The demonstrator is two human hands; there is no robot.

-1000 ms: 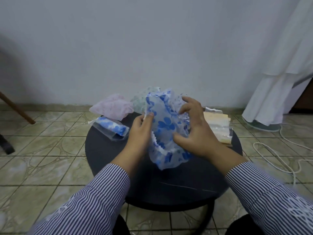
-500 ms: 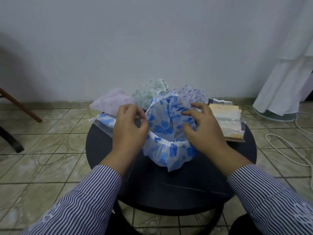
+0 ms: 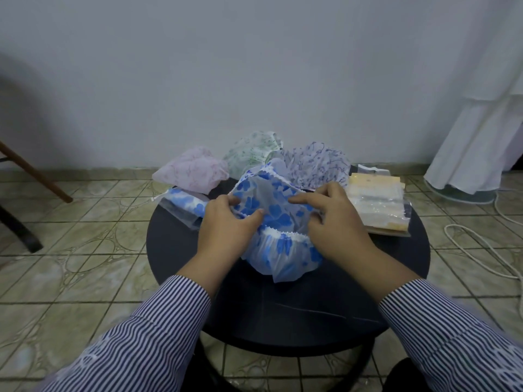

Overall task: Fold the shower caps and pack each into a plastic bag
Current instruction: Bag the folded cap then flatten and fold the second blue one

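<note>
A white shower cap with blue flowers (image 3: 278, 222) lies opened out on the round black table (image 3: 297, 312), its elastic rim facing me. My left hand (image 3: 229, 233) pinches the cap's left rim between thumb and fingers. My right hand (image 3: 334, 224) holds the right side, fingers curled into the plastic. Behind it lie a pink cap (image 3: 192, 172), a green-patterned cap (image 3: 254, 152) and a purple-patterned cap (image 3: 319, 162). A blue cap packed in a clear bag (image 3: 184, 206) sits at the left. A stack of clear plastic bags (image 3: 376, 205) lies at the right.
The table stands on a tiled floor near a white wall. A white cloth (image 3: 481, 137) hangs at the right above a white cable (image 3: 486, 250). A wooden stick (image 3: 34, 171) leans at the left.
The blue-flowered cap has come down from an upright hold and spread open on the table. Both hands shifted to its rim, left and right.
</note>
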